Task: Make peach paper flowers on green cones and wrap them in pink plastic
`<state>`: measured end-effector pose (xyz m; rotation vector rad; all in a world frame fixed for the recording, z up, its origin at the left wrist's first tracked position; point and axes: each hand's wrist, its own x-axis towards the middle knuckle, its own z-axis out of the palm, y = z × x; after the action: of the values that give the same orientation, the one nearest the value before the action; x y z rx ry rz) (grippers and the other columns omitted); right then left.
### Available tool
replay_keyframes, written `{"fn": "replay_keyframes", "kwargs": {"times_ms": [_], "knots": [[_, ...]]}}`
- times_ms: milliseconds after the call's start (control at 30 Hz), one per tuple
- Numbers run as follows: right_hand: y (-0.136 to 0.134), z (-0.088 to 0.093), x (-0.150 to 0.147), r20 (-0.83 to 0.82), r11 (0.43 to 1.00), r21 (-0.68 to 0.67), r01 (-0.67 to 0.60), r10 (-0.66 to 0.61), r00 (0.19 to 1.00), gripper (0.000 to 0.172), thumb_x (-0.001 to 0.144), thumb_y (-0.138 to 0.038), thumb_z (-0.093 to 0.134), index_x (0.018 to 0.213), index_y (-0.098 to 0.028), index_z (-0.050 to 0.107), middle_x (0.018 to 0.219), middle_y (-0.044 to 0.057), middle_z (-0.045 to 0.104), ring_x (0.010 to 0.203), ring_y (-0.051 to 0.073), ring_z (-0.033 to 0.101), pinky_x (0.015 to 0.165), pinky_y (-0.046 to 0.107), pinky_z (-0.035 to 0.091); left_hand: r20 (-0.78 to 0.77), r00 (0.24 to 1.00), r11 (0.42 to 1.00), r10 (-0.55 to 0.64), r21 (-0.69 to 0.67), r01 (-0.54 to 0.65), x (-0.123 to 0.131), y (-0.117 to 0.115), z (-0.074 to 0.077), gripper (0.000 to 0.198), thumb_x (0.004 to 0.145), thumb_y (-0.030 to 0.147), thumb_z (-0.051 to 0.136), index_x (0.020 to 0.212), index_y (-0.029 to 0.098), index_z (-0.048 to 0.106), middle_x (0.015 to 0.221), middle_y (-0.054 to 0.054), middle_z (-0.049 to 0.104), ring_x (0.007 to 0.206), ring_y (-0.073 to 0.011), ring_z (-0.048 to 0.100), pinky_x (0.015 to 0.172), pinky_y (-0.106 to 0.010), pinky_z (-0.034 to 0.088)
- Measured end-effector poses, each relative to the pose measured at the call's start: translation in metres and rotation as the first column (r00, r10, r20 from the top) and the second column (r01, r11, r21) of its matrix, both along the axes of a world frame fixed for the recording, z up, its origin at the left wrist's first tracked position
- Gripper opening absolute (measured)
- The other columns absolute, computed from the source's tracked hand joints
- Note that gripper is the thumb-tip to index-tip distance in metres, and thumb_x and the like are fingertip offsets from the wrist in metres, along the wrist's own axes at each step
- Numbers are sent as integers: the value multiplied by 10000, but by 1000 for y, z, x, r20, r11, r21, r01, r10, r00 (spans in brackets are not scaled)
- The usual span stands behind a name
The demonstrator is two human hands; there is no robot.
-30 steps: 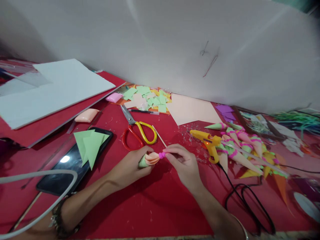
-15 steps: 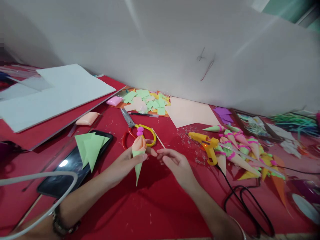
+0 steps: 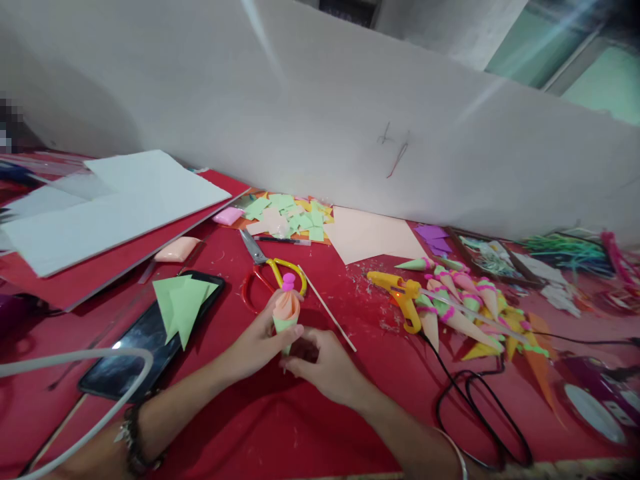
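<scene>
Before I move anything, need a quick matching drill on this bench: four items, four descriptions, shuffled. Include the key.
Items:
1. Scissors
2. Glue gun
3. Peach-topped paper cone
4. Phone

Descriptions:
A. Held in the left hand
B. Black, partly covered by green paper pieces
C. One red handle, one yellow
D. Yellow body, at the edge of a heap of cones

Pairs: 1-C, 2-D, 3-A, 4-B

Texts, labels, brands, numbers, signs — none that you can read, from the near edge of your red surface [image 3: 250,433] to its far edge.
</scene>
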<state>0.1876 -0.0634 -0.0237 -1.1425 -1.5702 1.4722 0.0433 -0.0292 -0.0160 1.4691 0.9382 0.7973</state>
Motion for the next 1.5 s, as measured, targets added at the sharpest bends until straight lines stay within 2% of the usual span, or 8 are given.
{"fn": "replay_keyframes", "kwargs": {"times_ms": [233,533,800,867,1033,1133,1300,1500], "knots": [[5,1,2,-99,999,-46,-22,18,995,114,682,-219,609,744,-151,542,579,-53,493,499,65,432,488,193,344,59,998,999,-8,39,6,0,5,-2,461,742,400,530,1121,154,443,964,-61,541,881,-195,513,754,-287,439],[0,1,7,-118,995,-91,-27,16,993,312,598,-380,684,770,-153,557,623,-36,540,511,81,510,515,219,425,153,984,995,-93,48,86,-11,8,-3,800,719,324,607,1337,246,104,828,-3,535,715,-142,508,662,-251,427],[-35,76,53,35,940,244,240,-256,966,83,700,-192,614,771,-156,590,626,-29,577,552,87,547,540,200,445,258,945,968,-202,200,152,-14,17,-5,633,777,340,537,1307,239,205,741,11,472,626,-97,416,611,-217,358],[-49,98,72,-12,812,415,410,-446,895,51,681,-136,618,706,-166,585,591,-37,580,518,81,549,503,183,445,243,951,971,-189,192,144,-14,18,-4,555,796,344,507,1276,234,251,718,18,460,599,-89,395,585,-211,343],[-67,134,149,-473,-25,637,771,-802,365,56,703,-149,564,729,-199,561,594,-37,542,403,68,458,383,191,386,179,962,968,-208,176,176,-14,16,-2,423,818,375,453,1193,231,320,690,28,444,574,-87,381,541,-202,338],[-64,130,212,-517,-233,574,785,-846,127,94,654,-228,615,671,-208,525,578,-35,491,451,93,478,428,225,413,122,973,971,-195,161,175,-12,14,-1,324,829,383,428,1105,222,376,668,37,434,559,-84,387,525,-197,341],[-46,81,283,-183,21,473,881,-976,122,194,594,-330,618,627,-169,515,500,-32,498,404,96,464,432,247,419,-1,1000,996,-4,94,4,-9,14,0,211,863,401,343,935,212,404,544,75,382,426,-61,323,430,-181,280],[-20,33,284,219,303,429,851,-949,227,295,563,-352,640,765,-168,529,498,-4,579,436,165,552,437,280,437,23,997,995,79,51,-81,-10,18,-1,221,864,406,330,849,199,407,521,82,355,400,-52,301,404,-175,246]]}}
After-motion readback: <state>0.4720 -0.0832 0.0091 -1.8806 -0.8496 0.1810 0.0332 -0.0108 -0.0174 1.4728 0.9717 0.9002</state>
